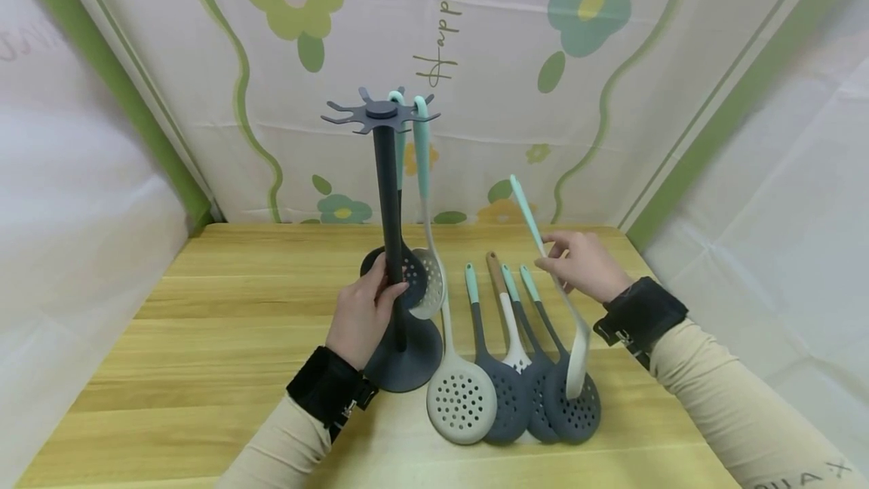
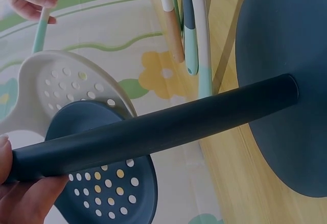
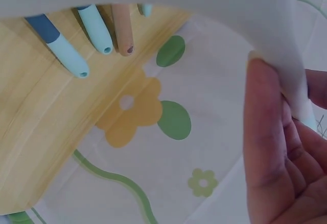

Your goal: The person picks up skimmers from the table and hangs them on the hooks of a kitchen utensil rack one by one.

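Note:
My left hand point(image 1: 364, 315) grips the dark post of a utensil stand point(image 1: 388, 195) with a round base and a forked top ring. From that ring hang a dark skimmer point(image 2: 110, 188) and a pale grey skimmer point(image 2: 61, 83), both with mint handles. Over on the right, my right hand point(image 1: 584, 264) pinches a white kitchen utensil point(image 1: 572, 308) by its shaft, just below the mint handle. This utensil is tilted with its handle end up. Its head appears nearly edge-on, so its kind cannot be told.
On the wooden table point(image 1: 170, 338) lie a pale grey skimmer point(image 1: 462, 402), several dark perforated utensils point(image 1: 573, 410) and a white one with a brown handle point(image 1: 507, 312), heads overlapping. A flower-printed cloth point(image 1: 475, 134) rises behind the table, with white cloth at both sides.

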The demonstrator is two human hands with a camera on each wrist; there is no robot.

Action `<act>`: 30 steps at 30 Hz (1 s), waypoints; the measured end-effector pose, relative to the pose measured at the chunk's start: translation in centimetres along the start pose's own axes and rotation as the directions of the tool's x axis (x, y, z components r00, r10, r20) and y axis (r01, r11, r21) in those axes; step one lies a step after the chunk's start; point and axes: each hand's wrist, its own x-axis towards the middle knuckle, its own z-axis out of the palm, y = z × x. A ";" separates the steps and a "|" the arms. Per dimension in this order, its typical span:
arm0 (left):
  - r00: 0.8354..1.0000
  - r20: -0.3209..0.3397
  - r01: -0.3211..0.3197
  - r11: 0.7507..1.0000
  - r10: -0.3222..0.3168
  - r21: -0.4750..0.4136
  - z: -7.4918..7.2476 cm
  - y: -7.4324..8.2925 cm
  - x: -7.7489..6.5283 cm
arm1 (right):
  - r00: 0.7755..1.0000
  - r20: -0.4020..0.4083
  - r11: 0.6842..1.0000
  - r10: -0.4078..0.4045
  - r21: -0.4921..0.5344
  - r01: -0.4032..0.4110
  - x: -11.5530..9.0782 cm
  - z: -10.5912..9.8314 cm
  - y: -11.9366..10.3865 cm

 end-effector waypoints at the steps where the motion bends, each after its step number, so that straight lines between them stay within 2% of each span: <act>1: 1.000 -0.001 0.001 1.000 -0.001 0.002 0.0 0.0 0.0 | 1.000 -0.003 1.000 -0.005 -0.001 0.005 0.0 0.0 0.0; 22: 1.000 -0.024 -0.005 1.000 0.005 0.011 0.2 0.2 0.0 | 0.999 -0.036 0.999 -0.040 -0.001 0.040 -0.5 -0.2 -1.1; 30: 0.999 -0.040 -0.016 1.000 0.016 0.012 0.3 0.4 0.0 | 0.996 -0.054 0.997 -0.076 0.001 0.076 -0.8 -0.4 -1.5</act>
